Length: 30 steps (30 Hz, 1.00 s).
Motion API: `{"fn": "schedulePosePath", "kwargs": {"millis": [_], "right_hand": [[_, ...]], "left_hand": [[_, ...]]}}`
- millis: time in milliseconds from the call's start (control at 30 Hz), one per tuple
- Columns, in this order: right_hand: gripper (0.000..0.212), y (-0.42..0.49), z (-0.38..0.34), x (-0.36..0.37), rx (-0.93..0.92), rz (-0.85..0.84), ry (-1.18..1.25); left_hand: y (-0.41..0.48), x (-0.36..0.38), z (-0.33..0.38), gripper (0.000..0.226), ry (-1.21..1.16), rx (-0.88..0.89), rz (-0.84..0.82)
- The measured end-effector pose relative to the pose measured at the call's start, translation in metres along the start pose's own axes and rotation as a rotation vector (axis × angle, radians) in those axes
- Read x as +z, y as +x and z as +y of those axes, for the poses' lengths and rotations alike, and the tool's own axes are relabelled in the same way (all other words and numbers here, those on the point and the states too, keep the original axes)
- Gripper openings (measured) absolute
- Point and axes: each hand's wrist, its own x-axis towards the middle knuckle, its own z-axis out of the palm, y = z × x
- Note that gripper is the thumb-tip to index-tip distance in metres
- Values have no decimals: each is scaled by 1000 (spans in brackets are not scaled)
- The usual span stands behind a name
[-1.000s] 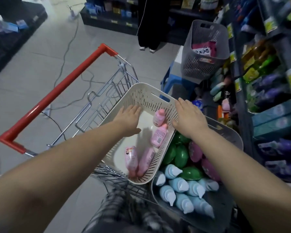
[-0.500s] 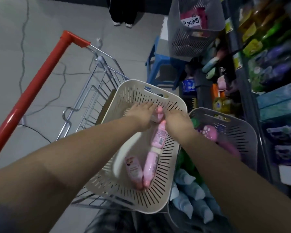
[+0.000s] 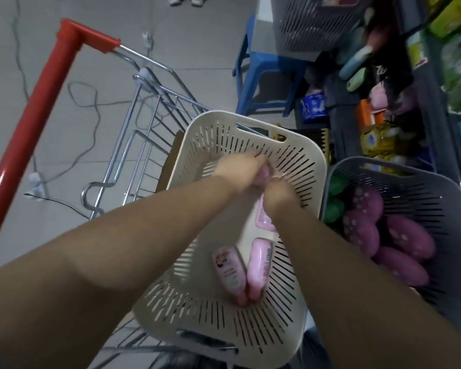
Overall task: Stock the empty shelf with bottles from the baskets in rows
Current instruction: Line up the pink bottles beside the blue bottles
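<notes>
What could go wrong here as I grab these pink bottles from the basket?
Both hands are motion-blurred: the left hand grips the upper pink bottle and the right hand the lower pink bottle, so either could slip. The cream basket looks perched on the cart; tugging might tip it, spilling the two loose bottles.
</notes>
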Motion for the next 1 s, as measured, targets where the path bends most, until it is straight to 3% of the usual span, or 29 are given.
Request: {"fn": "schedulePosePath", "kwargs": {"millis": [133,233,367,533,600,767,933,1000], "right_hand": [[38,10,-1,33,131,-22,219],[48,26,-5,51,111,9,61],[52,33,-24,54,3,32,81],[35,32,-28,55,83,182,375],[26,33,-26,45,176,329,580],[42,30,-33,25,263,356,1048],[7,21,-28,26,190,299,1035],[11,17,-28,22,169,296,1036]], "left_hand": [[-8,-7,-10,43,-3,-15,-13],[-9,-8,-21,42,-31,-41,-3],[-8,-9,-33,38,-57,-83,21],[-6,5,-37,38,-79,-64,17],[-4,11,-37,36,-112,-48,20],[-2,24,-44,35,-320,-84,71],[-6,36,-42,32,-514,-109,63],[-8,34,-46,33,-490,-133,59]]}}
